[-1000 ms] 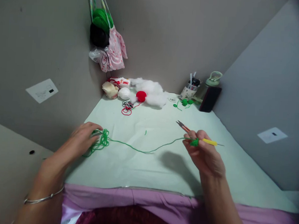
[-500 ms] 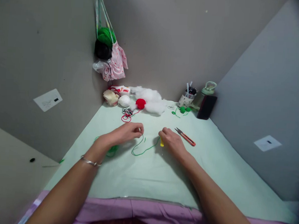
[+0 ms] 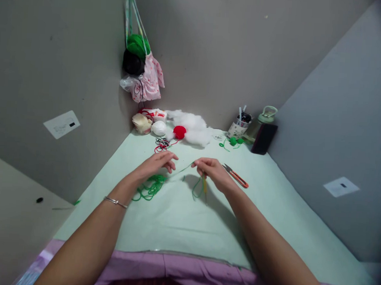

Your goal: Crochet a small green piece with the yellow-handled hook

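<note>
Both hands meet over the middle of the pale green table point(image 3: 185, 219). My left hand point(image 3: 158, 163) pinches a strand of green yarn that runs across to my right hand point(image 3: 213, 172). A tangled heap of the same green yarn point(image 3: 149, 188) lies just below my left wrist. My right hand is closed on a yellow-handled crochet hook point(image 3: 204, 187), which points down toward the table, with a loop of green yarn hanging beside it.
Orange thread snips point(image 3: 236, 176) lie right of my right hand. At the back stand white stuffing point(image 3: 191, 124), a red yarn ball point(image 3: 179, 132), small green pieces point(image 3: 233, 141), a cup of pens point(image 3: 239, 126), a bottle point(image 3: 263, 121). Bags point(image 3: 140, 70) hang in the corner.
My hands came together from far apart to the table's middle. The snips left my right hand and now lie on the table. The yarn heap shifted right with my left hand.
</note>
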Demonstrator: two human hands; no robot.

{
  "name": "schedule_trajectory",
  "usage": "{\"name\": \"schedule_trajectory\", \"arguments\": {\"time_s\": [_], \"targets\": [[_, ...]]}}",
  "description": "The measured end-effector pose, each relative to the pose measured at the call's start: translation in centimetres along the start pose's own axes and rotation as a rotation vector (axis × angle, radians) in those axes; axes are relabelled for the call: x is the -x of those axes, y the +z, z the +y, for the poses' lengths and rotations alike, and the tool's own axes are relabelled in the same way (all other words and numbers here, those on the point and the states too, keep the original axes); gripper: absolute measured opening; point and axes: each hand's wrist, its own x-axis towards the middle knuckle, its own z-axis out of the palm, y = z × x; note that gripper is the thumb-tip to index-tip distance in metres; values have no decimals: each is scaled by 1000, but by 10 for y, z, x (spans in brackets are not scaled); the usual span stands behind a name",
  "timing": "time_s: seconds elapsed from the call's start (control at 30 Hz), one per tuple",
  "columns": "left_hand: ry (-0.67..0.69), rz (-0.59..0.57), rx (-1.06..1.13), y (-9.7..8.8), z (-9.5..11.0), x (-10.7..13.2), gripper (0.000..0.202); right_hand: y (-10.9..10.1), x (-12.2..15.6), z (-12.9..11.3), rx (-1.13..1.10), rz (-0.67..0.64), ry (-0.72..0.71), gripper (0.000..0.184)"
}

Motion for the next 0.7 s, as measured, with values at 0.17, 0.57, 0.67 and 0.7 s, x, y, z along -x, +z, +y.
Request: {"name": "schedule_trajectory", "arguments": {"time_s": [0.17, 0.57, 0.67, 0.7], "targets": [[-42, 27, -78, -31, -18, 8, 31, -20, -15, 1, -75, 127, 6, 44], [-68, 115, 177, -8, -2, 11, 26, 3, -12, 18, 66, 329, -128, 38], [-65, 125, 276, 4, 6, 11, 32, 24, -3, 12, 54, 193, -142, 54], [-61, 129, 304, 7, 8, 10, 34, 32, 0, 10, 38, 130, -137, 58]]}}
